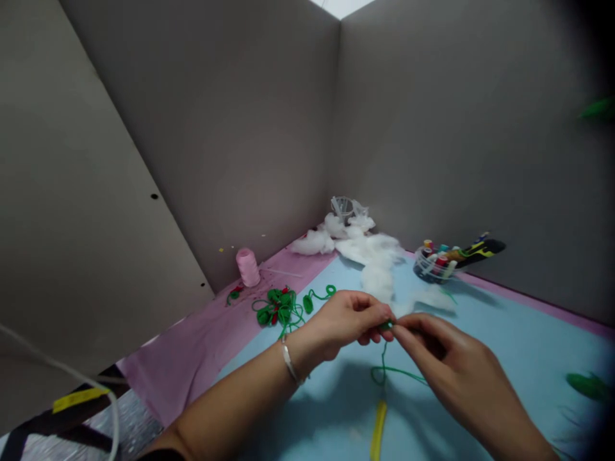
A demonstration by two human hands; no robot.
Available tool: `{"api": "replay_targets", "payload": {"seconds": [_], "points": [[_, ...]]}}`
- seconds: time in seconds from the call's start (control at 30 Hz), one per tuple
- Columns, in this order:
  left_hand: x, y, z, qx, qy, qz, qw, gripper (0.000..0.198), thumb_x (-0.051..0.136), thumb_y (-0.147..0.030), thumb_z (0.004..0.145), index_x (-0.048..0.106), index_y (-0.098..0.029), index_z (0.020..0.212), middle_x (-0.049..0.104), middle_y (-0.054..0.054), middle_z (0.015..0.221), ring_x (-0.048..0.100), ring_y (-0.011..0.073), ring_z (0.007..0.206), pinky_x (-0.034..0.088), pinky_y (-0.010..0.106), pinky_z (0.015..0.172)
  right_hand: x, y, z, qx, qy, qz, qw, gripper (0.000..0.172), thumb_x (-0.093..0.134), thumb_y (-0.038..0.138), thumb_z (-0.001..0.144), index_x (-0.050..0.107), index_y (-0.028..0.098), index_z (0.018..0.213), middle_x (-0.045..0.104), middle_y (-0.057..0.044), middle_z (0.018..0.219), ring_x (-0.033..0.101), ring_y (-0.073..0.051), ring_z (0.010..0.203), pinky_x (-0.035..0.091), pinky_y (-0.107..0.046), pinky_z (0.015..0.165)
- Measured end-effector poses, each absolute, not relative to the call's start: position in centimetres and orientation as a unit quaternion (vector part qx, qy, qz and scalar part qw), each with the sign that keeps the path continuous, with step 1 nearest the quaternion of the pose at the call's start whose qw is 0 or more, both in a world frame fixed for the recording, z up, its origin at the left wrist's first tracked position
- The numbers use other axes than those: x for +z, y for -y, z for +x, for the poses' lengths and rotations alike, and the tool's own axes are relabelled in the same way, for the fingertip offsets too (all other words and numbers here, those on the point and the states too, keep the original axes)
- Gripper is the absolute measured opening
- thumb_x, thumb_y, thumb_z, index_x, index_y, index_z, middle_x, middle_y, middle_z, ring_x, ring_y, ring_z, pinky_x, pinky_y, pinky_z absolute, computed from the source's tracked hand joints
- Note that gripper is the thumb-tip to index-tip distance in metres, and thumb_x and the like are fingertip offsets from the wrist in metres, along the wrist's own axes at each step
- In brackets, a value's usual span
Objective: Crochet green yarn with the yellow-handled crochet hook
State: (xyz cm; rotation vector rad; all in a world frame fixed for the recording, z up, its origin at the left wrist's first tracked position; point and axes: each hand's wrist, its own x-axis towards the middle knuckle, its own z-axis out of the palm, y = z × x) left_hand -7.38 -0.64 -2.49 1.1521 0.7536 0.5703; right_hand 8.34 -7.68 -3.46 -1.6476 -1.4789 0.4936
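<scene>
A small green piece (387, 326) is pinched from both sides by the closed grips of the left hand (346, 323) and right hand (444, 362), just above the blue worktop (519, 346). Its axis is too small to tell. From it, green yarn (384, 363) is hung straight down, then bent rightward under the right hand. A yellow strip (378, 430) is laid nearer. Green bits (278, 307), a pink spool (247, 267), white stuffing (377, 259) and a basket (432, 264) are set behind.

Green yarn (387, 368): small piece pinched at top, thin strand dangling, curling over blue mat.
</scene>
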Motion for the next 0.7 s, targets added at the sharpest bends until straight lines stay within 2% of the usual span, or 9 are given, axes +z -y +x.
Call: {"api": "replay_targets", "payload": {"seconds": [0.13, 0.33, 0.53, 0.63, 0.7], "points": [[-3.0, 0.6, -6.3, 0.277, -0.325, 0.491, 0.759, 0.049, 0.064, -0.063, 0.074, 0.064, -0.014, 0.076, 0.061, 0.001, 0.065, 0.052, 0.0085, 0.057, 0.033, 0.024, 0.055, -3.8, 7.5, 8.9, 0.157, 0.607, -0.650, 0.428, 0.035, 0.055, 0.055, 0.079, 0.068, 0.026, 0.065, 0.067, -0.001, 0.064, 0.061, -0.017, 0.053, 0.046, -0.028, 0.050], [-3.9, 0.9, -6.5, 0.299, -0.312, 0.450, 0.782, 0.051, 0.068, -0.061, 0.074, 0.070, -0.011, 0.080, 0.064, 0.004, 0.072, 0.053, 0.0102, 0.063, 0.034, 0.025, 0.059, -5.5, 7.4, 10.7, 0.155, 0.624, -0.659, 0.390, 0.034, 0.056, 0.056, 0.086, 0.071, 0.027, 0.076, 0.068, 0.000, 0.069, 0.063, -0.016, 0.056, 0.048, -0.026, 0.052], [-4.3, 1.1, -6.3, 0.330, -0.330, 0.461, 0.755, 0.024, 0.074, -0.029, 0.063, 0.074, -0.014, 0.081, 0.067, 0.002, 0.072, 0.053, 0.0095, 0.062, 0.034, 0.024, 0.059, -5.9, 6.9, 11.0, 0.138, 0.639, -0.653, 0.382, 0.035, 0.058, 0.058, 0.086, 0.074, 0.028, 0.080, 0.070, -0.001, 0.073, 0.065, -0.017, 0.059, 0.050, -0.026, 0.054], [-4.6, 0.9, -6.0, 0.347, -0.363, 0.448, 0.740, 0.015, 0.070, -0.025, 0.065, 0.072, -0.015, 0.076, 0.068, 0.001, 0.069, 0.052, 0.0090, 0.059, 0.034, 0.024, 0.057, -5.8, 6.9, 10.6, 0.129, 0.618, -0.666, 0.397, 0.036, 0.059, 0.059, 0.083, 0.076, 0.028, 0.084, 0.071, -0.002, 0.072, 0.065, -0.018, 0.058, 0.050, -0.026, 0.051], [-4.8, 0.8, -5.9, 0.356, -0.377, 0.450, 0.727, 0.008, 0.069, -0.022, 0.065, 0.070, -0.016, 0.070, 0.066, 0.000, 0.065, 0.052, 0.0092, 0.058, 0.036, 0.024, 0.058, -5.8, 6.9, 10.2, 0.125, 0.581, -0.684, 0.422, 0.040, 0.058, 0.061, 0.081, 0.077, 0.028, 0.094, 0.071, -0.002, 0.071, 0.064, -0.018, 0.054, 0.048, -0.026, 0.047]]}}
